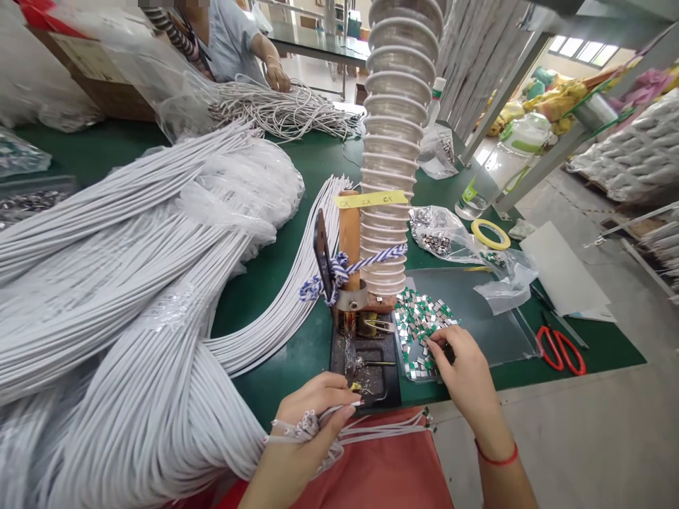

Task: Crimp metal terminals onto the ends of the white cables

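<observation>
My left hand (310,424) is closed around several white cables (305,428), their stripped ends poking out over the fingers. One cable tip (356,403) sticks out between thumb and forefinger, near the front of a black soldering stand (376,392). Over a pile of small green and silver connector boards (419,322), my right hand (461,360) has its thumb and forefinger brought together at the pile's edge. Whatever lies between those fingertips is too small to make out. Cables with green ends (408,424) rest on the red cloth (392,466) over my lap.
Thick bundles of white cable (132,297) cover the left side. A ribbed clear hose (395,141) rises behind the stand. Red-handled scissors (562,350), yellow tape (491,234) and a water bottle (501,170) are at right. Across the table a co-worker's hand (276,76) touches cables.
</observation>
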A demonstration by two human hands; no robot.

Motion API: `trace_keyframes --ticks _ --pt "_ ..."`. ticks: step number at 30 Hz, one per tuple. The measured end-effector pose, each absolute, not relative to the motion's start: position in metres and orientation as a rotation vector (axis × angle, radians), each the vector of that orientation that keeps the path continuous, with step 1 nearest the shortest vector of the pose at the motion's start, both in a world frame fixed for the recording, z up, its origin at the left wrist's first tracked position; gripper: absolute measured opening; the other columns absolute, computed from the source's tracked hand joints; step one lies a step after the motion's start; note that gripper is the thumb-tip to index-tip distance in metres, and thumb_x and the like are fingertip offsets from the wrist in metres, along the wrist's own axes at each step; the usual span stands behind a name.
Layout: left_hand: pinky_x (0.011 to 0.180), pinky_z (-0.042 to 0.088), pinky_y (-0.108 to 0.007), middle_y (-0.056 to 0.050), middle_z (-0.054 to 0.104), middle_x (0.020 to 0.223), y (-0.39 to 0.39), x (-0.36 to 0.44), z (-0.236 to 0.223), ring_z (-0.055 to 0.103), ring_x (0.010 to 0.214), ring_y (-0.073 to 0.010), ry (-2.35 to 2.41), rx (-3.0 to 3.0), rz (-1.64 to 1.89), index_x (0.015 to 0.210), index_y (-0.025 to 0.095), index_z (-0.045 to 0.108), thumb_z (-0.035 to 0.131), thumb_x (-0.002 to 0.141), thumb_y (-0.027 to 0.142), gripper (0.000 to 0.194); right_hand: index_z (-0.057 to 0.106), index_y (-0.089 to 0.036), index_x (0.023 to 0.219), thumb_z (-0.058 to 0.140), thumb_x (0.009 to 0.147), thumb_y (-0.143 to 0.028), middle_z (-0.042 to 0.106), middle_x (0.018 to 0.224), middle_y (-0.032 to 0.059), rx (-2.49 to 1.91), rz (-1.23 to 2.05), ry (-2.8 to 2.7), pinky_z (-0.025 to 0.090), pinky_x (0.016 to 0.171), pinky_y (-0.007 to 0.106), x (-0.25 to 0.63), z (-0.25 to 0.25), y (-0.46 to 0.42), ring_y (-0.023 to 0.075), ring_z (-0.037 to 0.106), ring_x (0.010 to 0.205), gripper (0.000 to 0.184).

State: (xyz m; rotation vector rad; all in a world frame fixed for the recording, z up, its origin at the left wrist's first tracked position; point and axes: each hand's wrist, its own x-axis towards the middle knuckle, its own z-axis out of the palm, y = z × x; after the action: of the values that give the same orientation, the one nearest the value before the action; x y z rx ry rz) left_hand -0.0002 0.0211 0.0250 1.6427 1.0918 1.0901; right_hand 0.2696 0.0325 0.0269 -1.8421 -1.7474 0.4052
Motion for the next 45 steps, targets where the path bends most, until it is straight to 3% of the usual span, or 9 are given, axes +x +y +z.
trace_keyframes --ticks 6,13,18,23,28,35,45 --pt "0.067 0.057 -0.016 -0.003 0.076 0.073 0.023 0.001 0.034 0.073 0.068 -0.0147 1.086 1.680 1.122 0.072 0.020 0.079 0.069 0.081 0.010 0.016 0.056 -0.022 0.080 0.051 0.095 -0.027 0.062 0.080 0.0054 -1.818 0.422 -1.687 0.045 0.068 0.034 0.267 0.030 0.029 0.0255 0.058 0.077 0.016" --pt "0.065 0.057 -0.019 -0.005 0.075 0.075 0.024 0.002 0.034 0.072 0.067 -0.0163 1.101 1.670 1.084 0.072 0.019 0.077 0.067 0.084 0.014 0.016 0.067 -0.019 0.105 0.044 0.099 -0.029 0.065 0.091 0.0085 -1.754 0.496 -1.600 0.048 0.063 0.031 0.272 0.031 0.027 0.0226 0.061 0.074 0.026" --pt "0.065 0.056 -0.021 -0.004 0.074 0.074 0.023 0.002 0.033 0.071 0.067 -0.0171 1.108 1.675 1.071 0.072 0.020 0.076 0.067 0.084 0.014 0.016 0.069 -0.019 0.094 0.060 0.092 -0.036 0.066 0.080 0.0065 -1.781 0.634 -1.359 0.048 0.058 0.030 0.265 0.035 0.019 0.0216 0.060 0.066 0.018" --pt "0.066 0.056 -0.021 -0.003 0.073 0.074 0.022 0.001 0.031 0.069 0.065 -0.0158 1.119 1.658 1.058 0.073 0.020 0.076 0.067 0.084 0.014 0.016 0.064 -0.020 0.078 0.067 0.087 -0.032 0.058 0.068 0.0010 -1.577 0.996 -1.288 0.043 0.051 0.025 0.233 0.041 0.006 0.0174 0.054 0.059 0.015" --pt "0.062 0.055 -0.020 -0.002 0.073 0.071 0.023 0.001 0.035 0.069 0.063 -0.0152 1.125 1.672 1.045 0.071 0.020 0.076 0.067 0.083 0.013 0.016 0.064 -0.020 0.084 0.060 0.090 -0.025 0.062 0.069 0.0002 -1.427 1.279 -1.262 0.044 0.056 0.025 0.190 0.044 0.001 0.0160 0.056 0.060 0.009" --pt "0.065 0.057 -0.023 -0.002 0.071 0.076 0.019 0.003 0.030 0.072 0.069 -0.0181 1.170 1.560 1.072 0.071 0.020 0.072 0.064 0.084 0.014 0.017 0.062 -0.020 0.091 0.053 0.090 -0.015 0.066 0.075 0.0015 -1.432 1.163 -1.446 0.046 0.060 0.023 0.168 0.044 -0.001 0.0171 0.062 0.069 0.010" --pt "0.065 0.059 -0.023 -0.006 0.078 0.078 0.019 0.000 0.032 0.075 0.071 -0.0194 1.200 1.557 1.075 0.069 0.019 0.076 0.066 0.082 0.013 0.017 0.053 -0.022 0.096 0.049 0.095 -0.016 0.066 0.071 -0.0012 -1.384 1.213 -1.457 0.046 0.061 0.023 0.164 0.043 -0.002 0.0159 0.063 0.066 0.007"
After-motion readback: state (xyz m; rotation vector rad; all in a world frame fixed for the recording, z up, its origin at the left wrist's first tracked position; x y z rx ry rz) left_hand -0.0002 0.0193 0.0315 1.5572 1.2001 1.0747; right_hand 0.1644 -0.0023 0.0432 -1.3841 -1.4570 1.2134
